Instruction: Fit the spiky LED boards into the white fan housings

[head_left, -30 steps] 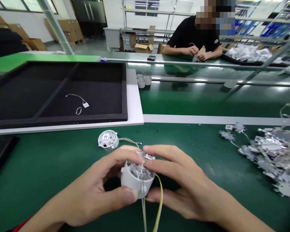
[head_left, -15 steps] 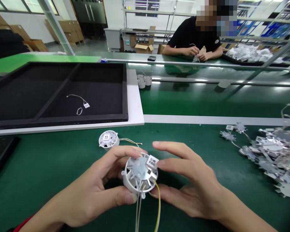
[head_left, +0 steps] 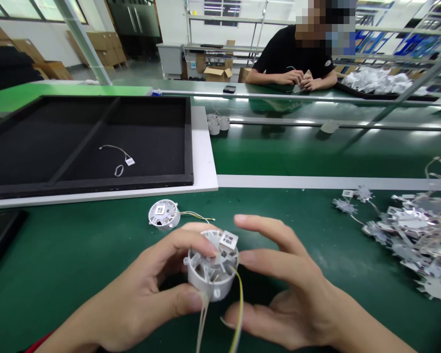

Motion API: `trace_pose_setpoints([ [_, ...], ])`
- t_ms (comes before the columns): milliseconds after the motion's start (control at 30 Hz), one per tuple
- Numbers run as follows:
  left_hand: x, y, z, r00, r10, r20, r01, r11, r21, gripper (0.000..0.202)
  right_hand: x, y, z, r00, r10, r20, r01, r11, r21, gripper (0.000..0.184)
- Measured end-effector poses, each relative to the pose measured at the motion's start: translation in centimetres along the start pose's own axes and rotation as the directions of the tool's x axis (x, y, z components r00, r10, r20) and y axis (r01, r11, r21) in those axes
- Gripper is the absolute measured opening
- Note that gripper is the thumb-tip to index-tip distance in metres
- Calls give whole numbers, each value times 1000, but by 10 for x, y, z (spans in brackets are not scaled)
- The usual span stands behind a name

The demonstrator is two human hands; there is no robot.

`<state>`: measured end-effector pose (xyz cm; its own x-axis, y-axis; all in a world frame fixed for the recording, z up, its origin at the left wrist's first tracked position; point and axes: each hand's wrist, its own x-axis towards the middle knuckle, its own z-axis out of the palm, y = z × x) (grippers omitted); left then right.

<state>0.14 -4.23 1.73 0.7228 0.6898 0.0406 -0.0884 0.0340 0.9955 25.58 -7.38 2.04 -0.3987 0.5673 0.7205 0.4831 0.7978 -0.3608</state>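
My left hand grips a white round plastic housing, its thumb on the near side and a fingertip pressing on the metal plate set in the top. A small white block with a printed code sits at the plate's far right edge. Thin pale wires and a yellow wire hang down from the near side. My right hand is open beside the housing, fingers spread; one fingertip is at the rim, while the thumb stands apart below. Behind my left hand, a similar housing with wires stands on the green bench.
Metal star-shaped plates with wires are heaped at the right. A black tray at the left holds a wired tag and a loose ring. Several white housings stand farther back. Across the bench, a person handles something small.
The housing has tilted, so more of its near side wall shows. My left fingertip has moved onto the plate's middle, and my right thumb has come away from the housing.
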Motion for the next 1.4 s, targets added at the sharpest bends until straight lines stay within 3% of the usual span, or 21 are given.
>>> trace_pose_setpoints([
  [133, 3, -1, 0, 996, 34, -88, -25, 994, 108, 38, 4, -6, -5, 999, -32, -16, 31, 998, -53, 4],
  [400, 4, 0, -3, 997, 28, -75, -28, 1000, -1, 32, -4, -9, -13, 1000, 12, -29, -10, 998, 60, 31],
  [500, 5, -1, -2, 995, 33, -99, -30, 999, 29, 32, 0, -9, -7, 998, 21, -52, -18, 999, 44, 23],
  [667, 7, -2, 3, 983, 63, -171, -16, 964, 265, 34, 5, -14, 3, 995, 57, -84, -66, 992, -111, 10],
  [800, 7, -1, 6, 986, 44, -164, 17, 935, 354, 35, 6, -19, 1, 992, 70, -106, -80, 992, -95, 19],
  [933, 7, 0, 7, 985, 25, -173, 42, 927, 373, 35, 10, -21, 1, 992, 42, -119, -57, 990, -126, 14],
  [1033, 8, 1, 7, 984, 10, -178, 44, 954, 296, 33, 11, -22, 0, 990, 60, -131, -72, 993, -88, 16],
  [1167, 7, 2, 6, 984, -59, -168, 61, 998, 5, 32, 9, -17, -3, 984, 126, -126, -123, 992, 30, 17],
  [1400, 8, -1, 4, 991, -118, -67, 95, 955, -279, 33, 8, -13, -2, 969, 196, -148, -173, 972, 160, 19],
])
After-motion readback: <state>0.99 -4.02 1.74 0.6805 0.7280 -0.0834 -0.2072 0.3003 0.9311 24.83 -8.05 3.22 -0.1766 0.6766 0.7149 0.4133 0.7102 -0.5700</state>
